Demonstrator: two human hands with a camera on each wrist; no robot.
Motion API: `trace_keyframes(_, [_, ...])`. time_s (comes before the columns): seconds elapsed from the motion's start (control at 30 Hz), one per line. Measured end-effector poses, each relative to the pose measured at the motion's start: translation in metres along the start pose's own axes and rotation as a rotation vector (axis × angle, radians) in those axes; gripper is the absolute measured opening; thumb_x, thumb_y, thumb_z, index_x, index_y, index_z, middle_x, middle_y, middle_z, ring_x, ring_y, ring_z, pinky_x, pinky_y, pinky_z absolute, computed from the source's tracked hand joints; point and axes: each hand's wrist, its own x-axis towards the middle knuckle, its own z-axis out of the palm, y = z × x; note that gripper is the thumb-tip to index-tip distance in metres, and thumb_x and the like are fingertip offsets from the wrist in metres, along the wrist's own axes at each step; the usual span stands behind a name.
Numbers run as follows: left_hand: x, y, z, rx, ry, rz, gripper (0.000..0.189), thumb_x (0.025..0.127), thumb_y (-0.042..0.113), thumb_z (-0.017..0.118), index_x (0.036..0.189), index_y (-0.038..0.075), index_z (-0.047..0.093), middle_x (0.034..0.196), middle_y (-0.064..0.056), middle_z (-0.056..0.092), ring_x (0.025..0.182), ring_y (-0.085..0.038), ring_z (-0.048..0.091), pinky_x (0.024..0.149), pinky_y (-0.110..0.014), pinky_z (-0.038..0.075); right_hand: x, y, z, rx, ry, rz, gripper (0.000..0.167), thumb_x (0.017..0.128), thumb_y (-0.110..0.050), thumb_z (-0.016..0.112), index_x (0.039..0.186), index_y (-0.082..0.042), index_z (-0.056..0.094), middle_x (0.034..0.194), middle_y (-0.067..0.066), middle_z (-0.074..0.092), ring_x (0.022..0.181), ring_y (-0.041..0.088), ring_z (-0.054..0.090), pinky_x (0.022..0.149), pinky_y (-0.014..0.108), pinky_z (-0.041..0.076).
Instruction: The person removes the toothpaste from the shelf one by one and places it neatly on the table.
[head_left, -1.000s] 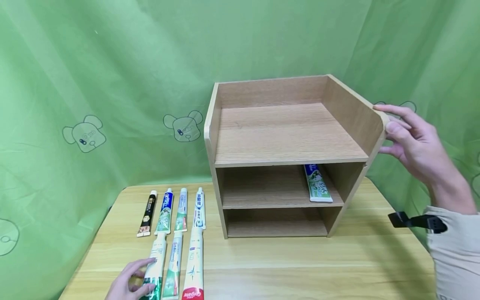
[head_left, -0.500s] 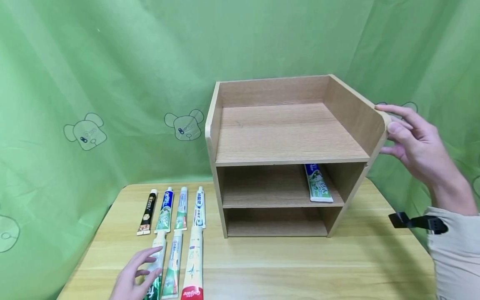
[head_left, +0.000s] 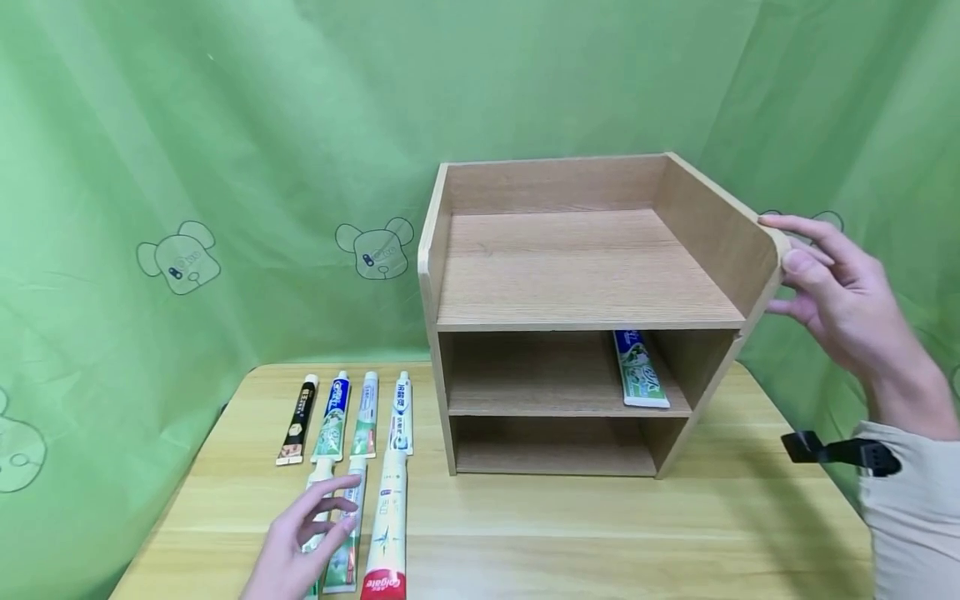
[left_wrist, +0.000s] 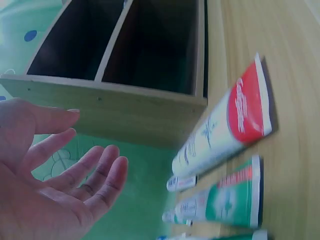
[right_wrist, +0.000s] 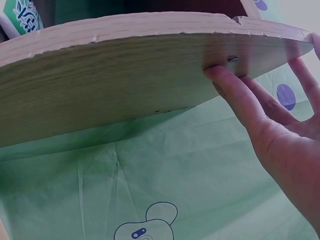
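My left hand [head_left: 303,533] hovers with parted fingers over two tubes of toothpaste, a green and white one [head_left: 318,475] and a blue-green one [head_left: 352,546], each partly hidden by it. In the left wrist view its palm shows bare. A large Colgate tube [head_left: 385,525] with a red end lies just right of it. At the wooden desk shelf [head_left: 585,267], my right hand [head_left: 843,287] touches the upper front corner of the right side panel. Its fingertips press the panel's outer face [right_wrist: 125,85] in the right wrist view. One more toothpaste tube [head_left: 640,371] lies on the shelf's middle level.
Behind the left hand, a row of tubes lies on the wooden table [head_left: 525,533]: a black one [head_left: 298,421], a blue and green one [head_left: 332,417], a pale one [head_left: 365,417] and a white and blue one [head_left: 401,417]. Green cloth [head_left: 285,100] hangs behind.
My left hand has come off the green and white tube and moved right, over the blue-green one beside it. The right hand stays at the shelf.
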Motion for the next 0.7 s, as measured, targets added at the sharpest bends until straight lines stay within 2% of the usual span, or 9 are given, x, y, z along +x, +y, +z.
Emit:
trace_keyframes(0.17, [0.005,0.011,0.012,-0.091,-0.005,-0.059,0.035,0.093,0.004,0.074,0.126,0.016,0.068,0.125,-0.002,0.067,0.104,-0.019,0.068,0.088,-0.029,0.06,0.0,-0.003,0.0,-0.011,0.001,0.005,0.046,0.105,0.014,0.03,0.151,0.014,0.032,0.13,0.023,0.062,0.109,0.028,0.068,0.084,0.038,0.062])
trace_keyframes(0.23, [0.006,0.014,0.016,-0.115,-0.01,-0.047,0.035,0.094,0.005,0.073,0.126,0.015,0.068,0.124,-0.004,0.068,0.104,-0.02,0.068,0.087,-0.029,0.06,-0.001,-0.004,0.0,-0.013,0.003,0.01,0.046,0.105,0.014,0.03,0.151,0.014,0.032,0.132,0.023,0.061,0.109,0.028,0.067,0.085,0.038,0.061])
trace_keyframes(0.37, [0.009,0.02,0.022,-0.145,-0.043,0.019,0.034,0.095,0.007,0.073,0.128,0.013,0.067,0.126,-0.008,0.067,0.105,-0.023,0.068,0.087,-0.03,0.06,-0.003,-0.004,0.0,-0.032,0.008,0.02,0.046,0.105,0.014,0.031,0.151,0.013,0.032,0.133,0.022,0.058,0.11,0.027,0.067,0.085,0.037,0.061])
trace_keyframes(0.5, [0.015,0.027,0.026,-0.139,-0.062,0.087,0.032,0.096,0.008,0.071,0.127,0.015,0.067,0.127,-0.004,0.067,0.105,-0.025,0.068,0.087,-0.03,0.061,-0.002,-0.002,0.001,-0.02,-0.007,0.018,0.046,0.106,0.013,0.03,0.152,0.013,0.031,0.133,0.023,0.059,0.111,0.028,0.067,0.086,0.039,0.061])
trace_keyframes(0.7, [0.027,0.039,0.035,-0.147,-0.125,0.135,0.032,0.098,0.01,0.07,0.129,0.018,0.066,0.128,-0.002,0.067,0.107,-0.027,0.068,0.091,-0.031,0.06,0.0,-0.002,0.001,-0.02,-0.013,0.012,0.046,0.106,0.012,0.031,0.152,0.013,0.031,0.133,0.023,0.058,0.111,0.028,0.066,0.087,0.04,0.061])
